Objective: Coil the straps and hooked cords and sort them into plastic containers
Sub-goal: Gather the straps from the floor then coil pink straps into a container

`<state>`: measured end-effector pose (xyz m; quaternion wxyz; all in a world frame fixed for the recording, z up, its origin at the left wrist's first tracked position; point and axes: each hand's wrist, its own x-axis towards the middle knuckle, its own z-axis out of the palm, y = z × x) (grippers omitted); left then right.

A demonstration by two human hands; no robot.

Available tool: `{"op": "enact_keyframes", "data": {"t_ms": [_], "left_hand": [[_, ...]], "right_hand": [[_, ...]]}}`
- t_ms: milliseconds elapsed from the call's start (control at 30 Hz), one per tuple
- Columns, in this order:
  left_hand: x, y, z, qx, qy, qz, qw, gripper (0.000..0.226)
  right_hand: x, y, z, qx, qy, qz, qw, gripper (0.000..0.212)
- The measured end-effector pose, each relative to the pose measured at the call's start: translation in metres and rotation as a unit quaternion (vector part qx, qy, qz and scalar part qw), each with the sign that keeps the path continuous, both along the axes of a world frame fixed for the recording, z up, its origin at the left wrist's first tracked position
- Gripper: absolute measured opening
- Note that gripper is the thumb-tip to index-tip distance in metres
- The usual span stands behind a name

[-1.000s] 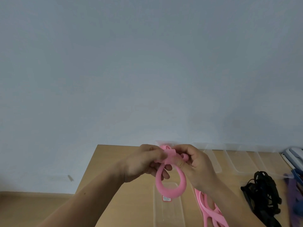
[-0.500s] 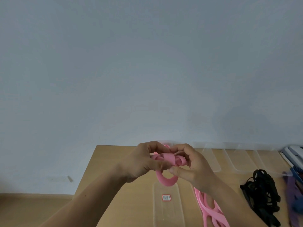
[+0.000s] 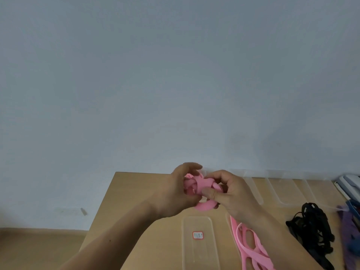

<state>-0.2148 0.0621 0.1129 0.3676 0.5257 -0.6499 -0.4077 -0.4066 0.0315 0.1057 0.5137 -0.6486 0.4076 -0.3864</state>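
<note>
Left hand (image 3: 175, 190): raised above the table, its fingers curled round the left side of the pink strap, which it grips.
Right hand (image 3: 233, 197): facing the left hand; its thumb presses on the front of the pink strap and its fingers curl behind, pinching the right side.
Pink strap (image 3: 202, 189): wound into a tight bundle between the two hands, with one curved loop showing below the thumbs; it is held in the air over the far end of the clear container.
Clear container (image 3: 196, 258): a long, shallow tub on the table just below the hands, with a red-bordered label (image 3: 198, 235) on its floor.
Loose pink straps (image 3: 251, 248): lying flat just right of the clear container, partly hidden by the right forearm.
Black cords (image 3: 309, 227): a tangled heap farther right, apart from the pink straps.
Purple straps (image 3: 348, 225): blurred, at the right edge, beside the black cords.
Rear containers (image 3: 282, 191): clear tubs in a row along the far edge of the table.
Table (image 3: 140, 191): light wood, set against a plain pale wall (image 3: 175, 75).
</note>
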Motion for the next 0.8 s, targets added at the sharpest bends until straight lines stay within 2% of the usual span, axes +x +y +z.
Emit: {"op": "enact_keyframes", "data": {"t_ms": [33, 133, 200, 267, 433, 533, 667, 800], "left_hand": [[0.0015, -0.0006, 0.0012, 0.023, 0.011, 0.004, 1.000, 0.055], [0.0067, -0.0024, 0.0057, 0.079, 0.032, -0.044, 0.995, 0.025], [0.0089, -0.0014, 0.0057, 0.104, 0.059, -0.070, 0.990, 0.014], [0.0104, -0.0003, 0.0053, 0.124, 0.077, -0.076, 0.986, 0.017], [0.0102, 0.0006, 0.0061, 0.186, 0.161, -0.123, 0.961, 0.041], [0.0055, -0.0014, 0.0082, 0.211, 0.198, -0.088, 0.953, 0.040], [0.0050, -0.0039, 0.0055, 0.194, 0.179, -0.053, 0.963, 0.043], [0.0082, -0.0015, 0.0038, 0.182, 0.180, -0.084, 0.963, 0.043]], "right_hand": [[0.0002, 0.0000, -0.0003, -0.004, -0.010, -0.002, 1.000, 0.025], [0.0023, -0.0009, -0.0017, -0.027, -0.008, -0.003, 1.000, 0.029], [0.0038, -0.0006, -0.0018, -0.044, 0.002, -0.002, 0.999, 0.031], [0.0044, -0.0008, -0.0016, -0.055, 0.007, 0.002, 0.998, 0.032], [0.0040, -0.0014, -0.0003, -0.082, 0.032, -0.006, 0.996, 0.039], [0.0063, 0.0012, -0.0011, -0.140, 0.066, -0.031, 0.987, 0.039], [0.0086, 0.0035, -0.0022, -0.226, 0.102, -0.035, 0.968, 0.036], [0.0018, 0.0043, 0.0011, -0.111, 0.058, 0.029, 0.992, 0.037]]}}
